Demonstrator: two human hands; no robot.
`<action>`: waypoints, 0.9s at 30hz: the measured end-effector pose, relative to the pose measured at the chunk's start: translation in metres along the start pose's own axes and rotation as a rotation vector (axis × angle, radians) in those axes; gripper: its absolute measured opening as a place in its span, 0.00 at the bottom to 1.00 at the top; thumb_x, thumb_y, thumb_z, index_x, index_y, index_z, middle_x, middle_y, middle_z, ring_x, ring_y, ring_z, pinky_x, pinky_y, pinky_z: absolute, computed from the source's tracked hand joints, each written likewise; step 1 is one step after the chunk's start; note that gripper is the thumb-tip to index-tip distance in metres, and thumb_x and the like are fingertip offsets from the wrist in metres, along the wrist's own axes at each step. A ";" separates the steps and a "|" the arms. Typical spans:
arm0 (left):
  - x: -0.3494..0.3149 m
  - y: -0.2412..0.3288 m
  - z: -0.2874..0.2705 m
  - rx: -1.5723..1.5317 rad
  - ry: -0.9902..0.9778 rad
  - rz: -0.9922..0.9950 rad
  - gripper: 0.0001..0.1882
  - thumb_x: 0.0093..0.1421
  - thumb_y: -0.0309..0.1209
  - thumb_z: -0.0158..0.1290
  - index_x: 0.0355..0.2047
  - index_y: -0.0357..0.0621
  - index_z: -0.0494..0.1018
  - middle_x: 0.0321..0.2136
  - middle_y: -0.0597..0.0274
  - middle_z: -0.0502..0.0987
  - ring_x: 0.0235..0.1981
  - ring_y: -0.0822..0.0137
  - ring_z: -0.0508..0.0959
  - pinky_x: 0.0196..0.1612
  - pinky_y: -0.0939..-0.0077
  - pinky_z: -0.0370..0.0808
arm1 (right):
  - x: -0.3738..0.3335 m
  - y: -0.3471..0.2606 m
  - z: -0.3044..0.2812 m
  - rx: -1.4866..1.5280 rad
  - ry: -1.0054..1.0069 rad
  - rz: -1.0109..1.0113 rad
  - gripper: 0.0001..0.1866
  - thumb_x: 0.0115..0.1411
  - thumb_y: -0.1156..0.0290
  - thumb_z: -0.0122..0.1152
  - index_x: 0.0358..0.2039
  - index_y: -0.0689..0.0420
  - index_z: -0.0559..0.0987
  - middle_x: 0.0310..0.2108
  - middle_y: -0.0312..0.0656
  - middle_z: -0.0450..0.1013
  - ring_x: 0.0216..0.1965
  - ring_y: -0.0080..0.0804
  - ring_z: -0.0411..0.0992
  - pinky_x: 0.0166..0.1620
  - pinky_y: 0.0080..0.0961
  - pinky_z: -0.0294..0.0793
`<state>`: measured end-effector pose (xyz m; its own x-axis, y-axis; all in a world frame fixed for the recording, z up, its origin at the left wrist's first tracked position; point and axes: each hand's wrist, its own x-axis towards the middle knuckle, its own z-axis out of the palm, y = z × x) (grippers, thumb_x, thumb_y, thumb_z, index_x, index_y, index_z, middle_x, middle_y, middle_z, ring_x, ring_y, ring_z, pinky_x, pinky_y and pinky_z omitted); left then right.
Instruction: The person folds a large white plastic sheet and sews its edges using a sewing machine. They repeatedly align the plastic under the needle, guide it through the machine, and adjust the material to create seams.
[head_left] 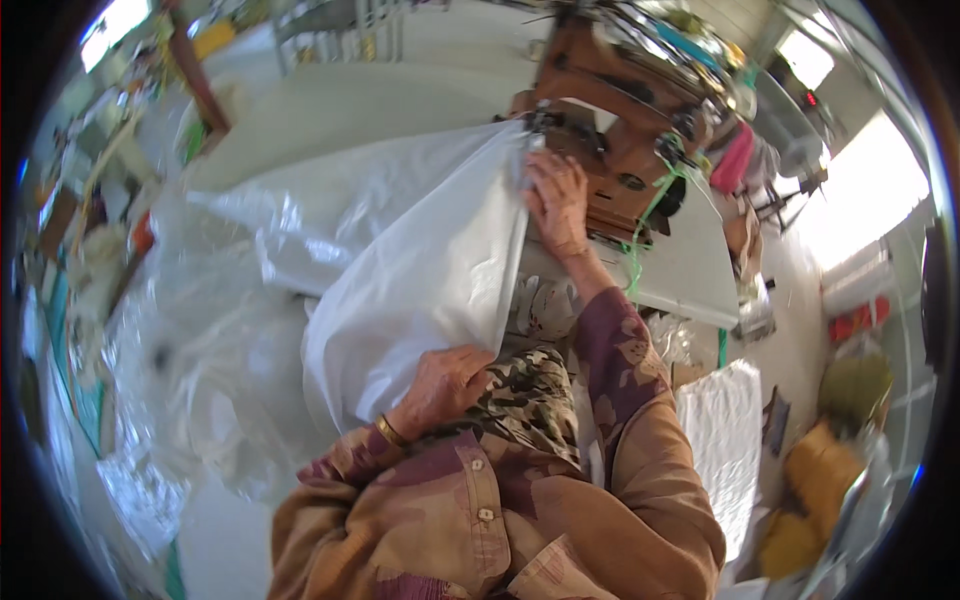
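A large, glossy white plastic sheet (420,265) spreads over the table. Its straight right edge runs from near my lap up to the foot of a brown sewing machine (640,110). Low on that edge, my left hand (440,382) is closed with its fingers curled on the sheet; the fingertips are partly hidden. Farther up, my right hand (558,200) grips the same edge with bent fingers, just short of the machine's needle area. The needle itself is too small to make out.
The pale table (690,265) carries the machine, with green thread (640,235) hanging beside it. Clear plastic film (220,360) lies heaped at the left. A shiny white sheet (722,450) is right of my arm, near yellow-brown material (815,490). Metal legs (335,30) stand at the back.
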<state>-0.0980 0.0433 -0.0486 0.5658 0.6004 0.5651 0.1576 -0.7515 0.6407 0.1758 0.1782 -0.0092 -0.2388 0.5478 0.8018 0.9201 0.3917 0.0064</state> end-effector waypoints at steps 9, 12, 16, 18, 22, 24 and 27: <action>0.038 -0.016 0.001 0.206 -0.083 0.072 0.09 0.49 0.21 0.54 0.33 0.40 0.76 0.22 0.58 0.73 0.23 0.56 0.76 0.26 0.64 0.74 | -0.008 0.005 -0.004 0.076 0.019 0.070 0.21 0.58 0.59 0.63 0.50 0.54 0.75 0.58 0.35 0.69 0.62 0.36 0.63 0.66 0.44 0.55; 0.065 -0.023 0.002 0.271 -0.073 0.089 0.05 0.50 0.21 0.54 0.29 0.41 0.73 0.21 0.58 0.71 0.22 0.56 0.75 0.24 0.63 0.71 | -0.008 0.007 -0.005 0.099 0.010 0.076 0.22 0.59 0.57 0.61 0.50 0.54 0.75 0.58 0.35 0.69 0.63 0.37 0.63 0.66 0.44 0.55; 0.104 -0.033 0.000 0.370 -0.088 0.105 0.08 0.49 0.19 0.53 0.31 0.38 0.76 0.22 0.56 0.75 0.21 0.54 0.76 0.25 0.63 0.72 | -0.008 0.009 -0.005 0.133 -0.003 0.076 0.21 0.61 0.57 0.59 0.51 0.55 0.76 0.58 0.36 0.70 0.63 0.38 0.63 0.65 0.44 0.55; 0.123 -0.038 0.001 0.412 -0.056 0.122 0.07 0.49 0.20 0.53 0.30 0.38 0.75 0.22 0.55 0.75 0.22 0.53 0.76 0.25 0.62 0.72 | -0.008 0.009 -0.005 0.137 0.007 0.082 0.19 0.60 0.61 0.60 0.49 0.55 0.76 0.58 0.36 0.70 0.62 0.38 0.63 0.65 0.44 0.55; 0.160 -0.051 0.006 0.477 -0.063 0.111 0.04 0.49 0.20 0.53 0.28 0.39 0.74 0.22 0.54 0.75 0.23 0.52 0.77 0.25 0.62 0.72 | -0.007 0.008 -0.005 0.110 0.016 0.082 0.17 0.57 0.71 0.60 0.48 0.56 0.76 0.58 0.35 0.70 0.61 0.37 0.64 0.65 0.44 0.56; 0.178 -0.057 0.011 0.474 -0.012 0.121 0.04 0.49 0.21 0.53 0.27 0.39 0.73 0.21 0.52 0.76 0.22 0.51 0.77 0.25 0.61 0.72 | -0.005 0.009 -0.007 0.091 -0.001 0.076 0.19 0.56 0.74 0.60 0.49 0.56 0.76 0.58 0.35 0.70 0.62 0.37 0.63 0.65 0.44 0.56; 0.201 -0.062 0.015 0.478 0.055 0.095 0.03 0.50 0.22 0.52 0.26 0.39 0.73 0.19 0.48 0.74 0.21 0.46 0.76 0.26 0.57 0.72 | -0.005 0.007 -0.007 0.094 -0.021 0.076 0.21 0.55 0.75 0.59 0.51 0.57 0.75 0.59 0.36 0.69 0.62 0.37 0.63 0.65 0.44 0.56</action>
<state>0.0184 0.2071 0.0174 0.5537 0.5273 0.6444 0.4691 -0.8370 0.2818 0.1859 0.1732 -0.0089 -0.1766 0.5932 0.7854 0.9028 0.4156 -0.1108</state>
